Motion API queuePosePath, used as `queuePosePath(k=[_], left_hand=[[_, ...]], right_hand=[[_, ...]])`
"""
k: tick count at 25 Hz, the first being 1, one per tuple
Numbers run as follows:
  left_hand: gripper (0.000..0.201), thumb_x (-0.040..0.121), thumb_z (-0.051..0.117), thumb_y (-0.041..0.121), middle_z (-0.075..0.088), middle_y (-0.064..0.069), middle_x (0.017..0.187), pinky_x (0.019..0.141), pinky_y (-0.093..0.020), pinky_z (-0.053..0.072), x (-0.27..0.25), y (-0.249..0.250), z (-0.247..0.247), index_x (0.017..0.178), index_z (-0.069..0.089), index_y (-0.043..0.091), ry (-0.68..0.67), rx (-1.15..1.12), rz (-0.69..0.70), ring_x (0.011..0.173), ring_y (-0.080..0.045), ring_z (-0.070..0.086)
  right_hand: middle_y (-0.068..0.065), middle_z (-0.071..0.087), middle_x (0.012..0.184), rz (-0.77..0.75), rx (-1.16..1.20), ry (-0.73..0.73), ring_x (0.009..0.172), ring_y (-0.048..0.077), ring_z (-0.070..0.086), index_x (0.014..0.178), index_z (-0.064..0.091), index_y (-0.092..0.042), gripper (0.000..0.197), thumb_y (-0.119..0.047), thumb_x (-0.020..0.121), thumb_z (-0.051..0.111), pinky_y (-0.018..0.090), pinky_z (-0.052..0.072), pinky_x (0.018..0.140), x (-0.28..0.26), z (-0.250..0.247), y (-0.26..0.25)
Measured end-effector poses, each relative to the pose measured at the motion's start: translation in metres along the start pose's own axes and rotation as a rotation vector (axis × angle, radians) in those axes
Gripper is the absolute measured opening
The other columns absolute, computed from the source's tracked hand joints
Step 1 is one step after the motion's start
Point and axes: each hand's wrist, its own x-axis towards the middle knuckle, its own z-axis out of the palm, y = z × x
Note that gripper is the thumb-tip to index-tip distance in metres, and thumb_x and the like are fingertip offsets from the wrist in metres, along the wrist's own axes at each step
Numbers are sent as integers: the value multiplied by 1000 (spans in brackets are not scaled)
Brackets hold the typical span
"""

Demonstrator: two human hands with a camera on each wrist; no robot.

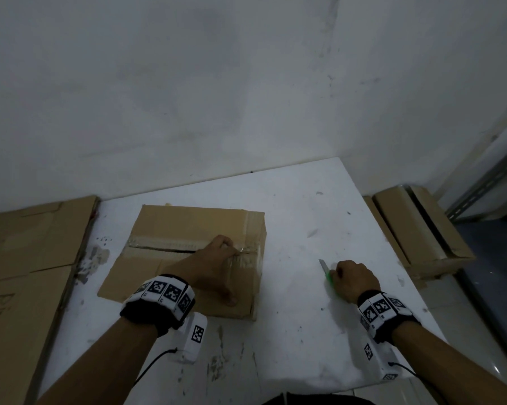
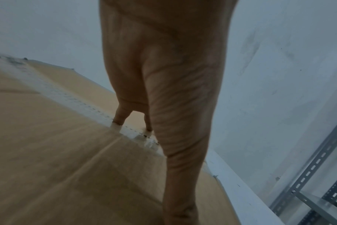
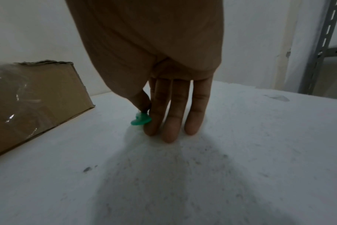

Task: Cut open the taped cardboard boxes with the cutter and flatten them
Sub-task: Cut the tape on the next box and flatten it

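A brown cardboard box (image 1: 188,226) lies low on the white table (image 1: 305,214). Its taped centre seam (image 1: 164,244) is slit open on the left part. My left hand (image 1: 217,264) rests on the box top (image 2: 48,137), bent fingertips (image 2: 117,120) pressing on the still-taped right end of the seam and the thumb spread toward the near edge. To the right of the box, my right hand (image 1: 353,280) grips the green cutter (image 1: 329,277) with its blade out, down at the table. Thumb and forefinger pinch the cutter (image 3: 141,120) while the other fingers (image 3: 171,121) touch the tabletop.
Flattened cardboard sheets (image 1: 27,258) lie off the table's left edge. More cardboard boxes (image 1: 422,229) are stacked on the floor at the right, beside a grey metal rack (image 1: 486,185). A white wall stands just behind the table.
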Motion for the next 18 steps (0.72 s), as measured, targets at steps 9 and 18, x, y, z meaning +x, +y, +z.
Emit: queuePosePath(k=[9,18], left_hand=[[116,58,88,60,12,9,154,110,-41,40,-4,-5,2,153,30,28,13,36,42,136,-21,37],[95,64,82,62,48,5,133,107,-46,33,-27,8,1,143,38,32,235,141,48,123,-20,48]], right_hand=[[5,61,86,47,21,-19,89,29,63,77,51,-17,42,-47,103,38,31,47,75,-19,-6,-26],[13,71,71,-172,659,-15,49,21,61,84,65,-5,46,-44,101,48,28,51,48,-65,-28,-152]])
